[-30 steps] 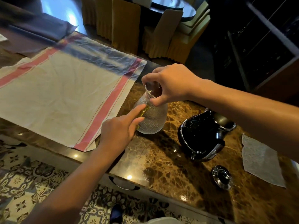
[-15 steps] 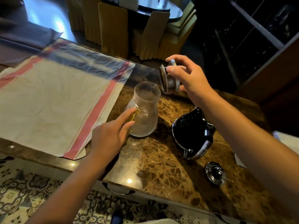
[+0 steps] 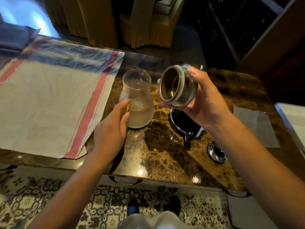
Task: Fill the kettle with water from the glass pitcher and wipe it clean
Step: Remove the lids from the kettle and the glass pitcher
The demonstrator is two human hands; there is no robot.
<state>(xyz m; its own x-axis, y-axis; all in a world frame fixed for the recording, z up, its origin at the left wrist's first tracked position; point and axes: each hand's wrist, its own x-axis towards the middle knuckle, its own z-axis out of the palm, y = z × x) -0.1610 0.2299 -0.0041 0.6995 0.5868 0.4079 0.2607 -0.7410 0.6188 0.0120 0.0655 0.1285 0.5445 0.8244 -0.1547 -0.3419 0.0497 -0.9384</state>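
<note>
The textured glass pitcher (image 3: 138, 98) stands upright on the marble table (image 3: 165, 156), uncapped, with water in it. My left hand (image 3: 112, 129) rests against its left side, fingers fairly straight along the glass. My right hand (image 3: 203, 100) grips the pitcher's round stopper lid (image 3: 176, 85) in the air to the right of the pitcher, its underside turned toward me. Directly below that hand sits the black kettle (image 3: 184, 124), open-topped and partly hidden by my wrist. The kettle's small shiny lid (image 3: 217, 152) lies on the table to its right.
A large white cloth with red stripes (image 3: 49, 103) covers the table's left part. A thin grey wiping cloth (image 3: 255, 126) lies at the right, next to a white edge (image 3: 292, 116). Covered chairs (image 3: 145, 22) stand beyond the table. Patterned floor tiles lie below.
My right hand pulled the stopper lid off the pitcher, lifted it to the right and turned its underside toward me. My left hand stayed on the pitcher's side.
</note>
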